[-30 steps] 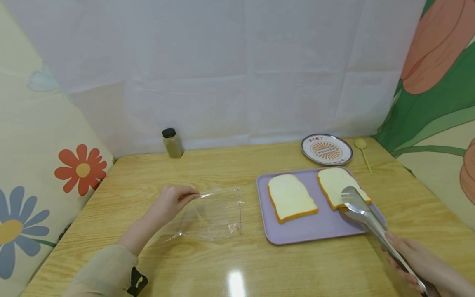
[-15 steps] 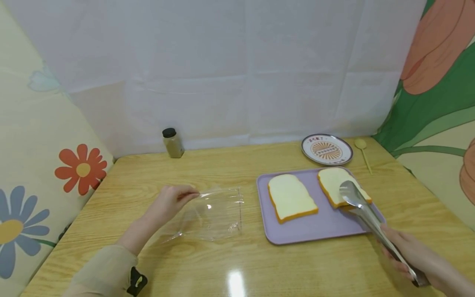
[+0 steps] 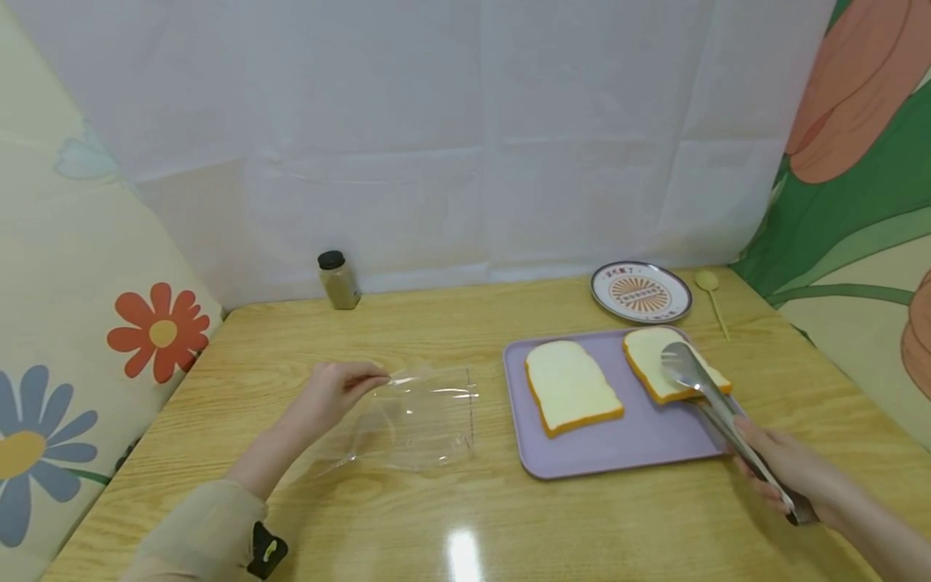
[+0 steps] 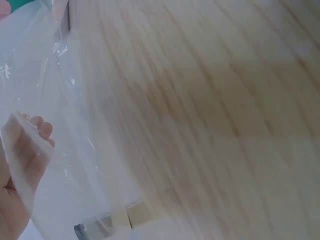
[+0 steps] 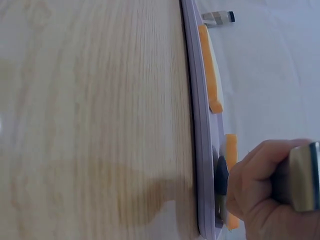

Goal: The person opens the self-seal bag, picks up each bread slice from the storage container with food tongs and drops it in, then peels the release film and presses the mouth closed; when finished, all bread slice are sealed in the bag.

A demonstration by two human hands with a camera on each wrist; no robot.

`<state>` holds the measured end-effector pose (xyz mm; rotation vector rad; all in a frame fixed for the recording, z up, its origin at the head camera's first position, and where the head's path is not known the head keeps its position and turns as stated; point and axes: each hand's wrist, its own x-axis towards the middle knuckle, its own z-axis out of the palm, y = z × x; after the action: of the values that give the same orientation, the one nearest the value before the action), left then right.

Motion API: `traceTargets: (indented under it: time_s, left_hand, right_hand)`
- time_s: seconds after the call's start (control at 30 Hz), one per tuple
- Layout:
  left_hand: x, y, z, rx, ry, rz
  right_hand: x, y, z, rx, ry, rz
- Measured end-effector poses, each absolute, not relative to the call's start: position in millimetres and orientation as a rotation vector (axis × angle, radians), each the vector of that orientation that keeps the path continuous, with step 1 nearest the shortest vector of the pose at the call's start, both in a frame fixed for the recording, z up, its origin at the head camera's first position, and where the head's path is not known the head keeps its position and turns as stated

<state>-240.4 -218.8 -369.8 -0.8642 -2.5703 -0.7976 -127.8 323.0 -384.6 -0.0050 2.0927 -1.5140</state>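
My left hand [image 3: 333, 398] pinches the edge of a clear plastic bag [image 3: 429, 416], which is held up off the table and shows as thin film in the left wrist view. In my right hand [image 3: 781, 465] is a pair of metal tongs [image 3: 727, 428]. One tong head lies over the top of the right bread slice [image 3: 658, 356], and the other reaches beneath its near edge. That slice is slightly raised at the near side above the lilac tray [image 3: 582, 465]. A second bread slice [image 3: 570, 386] lies flat on the tray's left half.
A jar with a black lid [image 3: 339, 280] stands at the back left of the wooden table [image 3: 407, 517]. Behind the tray are a patterned round plate [image 3: 640, 293] and a yellow spoon [image 3: 713, 303]. A white cloth [image 3: 436, 162] hangs along the back.
My right hand has pushed the tongs forward and left, one head further over the right slice and the other under it. The left hand and bag stay almost in place.
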Motion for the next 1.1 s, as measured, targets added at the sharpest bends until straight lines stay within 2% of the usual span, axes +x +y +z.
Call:
traceTargets:
  time_s: [0.17, 0.5, 0.83, 1.1]
  left_hand:
    - [-240, -220, -368, -0.865, -2.583, -0.824]
    - [-237, -221, -369, -0.870, -2.618, -0.805]
    - [-239, -222, -374, -0.936, -2.542, -0.787]
    - [-238, -222, -373, -0.943, -2.549, -0.795]
  right_hand:
    - [-137, 326, -385, -0.055, 2.077, -1.537]
    - [-149, 322, -381, 0.030, 2.162, -1.482]
    - [-148, 331, -388, 0.002, 2.206, -1.523]
    - [-145, 333, -376, 0.078, 2.309, -1.512]
